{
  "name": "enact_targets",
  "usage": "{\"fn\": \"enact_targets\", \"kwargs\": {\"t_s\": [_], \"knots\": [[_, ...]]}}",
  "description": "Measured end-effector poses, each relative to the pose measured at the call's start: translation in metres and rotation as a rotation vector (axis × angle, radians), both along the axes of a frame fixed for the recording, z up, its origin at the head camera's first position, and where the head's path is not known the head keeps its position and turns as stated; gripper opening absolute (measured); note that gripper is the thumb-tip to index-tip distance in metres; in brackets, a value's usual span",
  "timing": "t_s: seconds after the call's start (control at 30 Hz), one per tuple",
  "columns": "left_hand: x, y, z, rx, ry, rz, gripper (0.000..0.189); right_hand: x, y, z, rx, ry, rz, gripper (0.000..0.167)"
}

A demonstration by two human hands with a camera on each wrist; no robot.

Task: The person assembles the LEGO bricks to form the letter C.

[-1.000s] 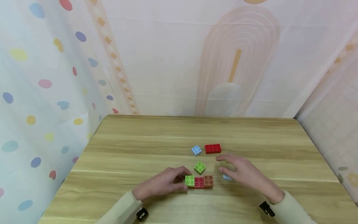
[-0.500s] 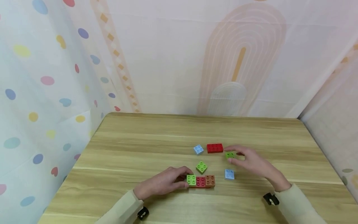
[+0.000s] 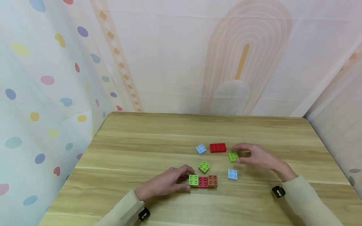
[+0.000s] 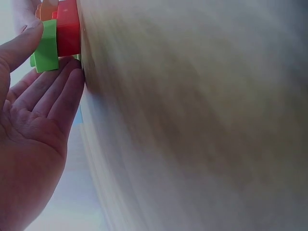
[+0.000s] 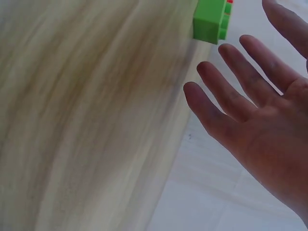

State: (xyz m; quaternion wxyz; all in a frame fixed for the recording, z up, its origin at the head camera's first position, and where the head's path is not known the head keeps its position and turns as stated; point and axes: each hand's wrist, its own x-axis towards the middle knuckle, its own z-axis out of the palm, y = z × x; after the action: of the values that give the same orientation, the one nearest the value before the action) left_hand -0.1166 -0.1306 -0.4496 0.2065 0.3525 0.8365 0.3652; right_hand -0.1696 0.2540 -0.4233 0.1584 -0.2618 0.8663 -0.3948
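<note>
My left hand (image 3: pixel 167 184) holds the left end of a low brick build, thumb and fingers on either side of its green brick (image 3: pixel 193 180). In that build a red base (image 3: pixel 202 181) carries the green brick at the left and a brown brick (image 3: pixel 212 181) at the right. In the left wrist view the thumb lies against the green brick (image 4: pixel 46 48). My right hand (image 3: pixel 258 157) hovers beside a loose green brick (image 3: pixel 233 157), its thumb overlapping the brick's edge in the head view. Straight, spread fingers show in the right wrist view, apart from the green brick (image 5: pixel 209 20).
Another green brick (image 3: pixel 204 167) lies just behind the build. A light blue brick (image 3: pixel 201 149) and a long red brick (image 3: pixel 217 147) sit farther back. A second light blue brick (image 3: pixel 232 174) is right of the build on the wooden table (image 3: pixel 135 138). Printed cloth (image 3: pixel 169 62) hangs behind.
My right hand has moved back and to the right, uncovering the near light blue brick and then more of the loose green brick. The left hand keeps its hold on the build.
</note>
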Motion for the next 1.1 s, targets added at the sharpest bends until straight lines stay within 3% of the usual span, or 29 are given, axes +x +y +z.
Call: {"fn": "enact_targets", "kwargs": {"t_s": [0.3,0.53,0.87,1.1], "knots": [[0.0,0.001,0.0,-0.007,0.0,0.006,0.042,-0.006,-0.003,-0.002,0.055,-0.005,0.035,0.049],[-0.001,0.003,0.001,-0.019,0.019,0.008,0.038,-0.007,-0.012,-0.002,0.181,0.045,-0.019,0.041],[-0.002,0.004,0.001,-0.019,0.029,0.013,0.036,0.004,-0.012,0.002,0.175,0.099,-0.115,0.035],[0.0,0.001,0.0,-0.011,0.027,0.012,0.039,0.016,-0.012,0.007,0.114,0.157,-0.117,0.036]]}}
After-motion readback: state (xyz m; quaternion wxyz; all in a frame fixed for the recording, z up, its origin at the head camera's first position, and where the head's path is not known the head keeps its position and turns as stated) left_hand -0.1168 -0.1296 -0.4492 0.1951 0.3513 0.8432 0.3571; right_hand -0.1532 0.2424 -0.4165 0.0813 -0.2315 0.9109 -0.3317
